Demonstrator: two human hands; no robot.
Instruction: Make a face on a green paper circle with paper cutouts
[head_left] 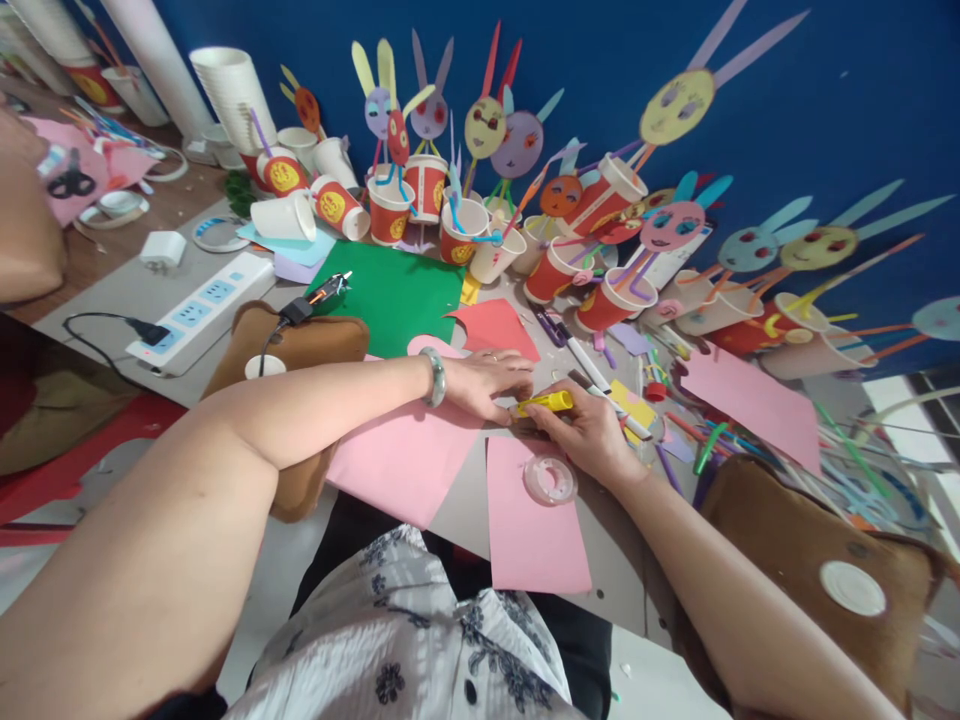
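My right hand [589, 430] is closed around a yellow marker [551, 402] just over the table, its body lying almost level. Close beside it, my left hand [484, 385], with a bracelet on the wrist, rests low with fingers stretched out; its thumb is by the marker's left end. Whether the thumb touches the marker I cannot tell. Under and below my left hand lies a large pink paper sheet [409, 465]. A smaller pink sheet [532, 550] lies nearer to me, with a clear roll of tape [550, 481] on it.
Behind my hands are red paper [495, 328] and green paper [390, 290]. Paper cups [390, 212] with rabbit-faced straw figures line the blue wall. Several markers [585, 360] lie to the right. Brown cushions [810, 570] flank me; a power strip [199, 310] stands left.
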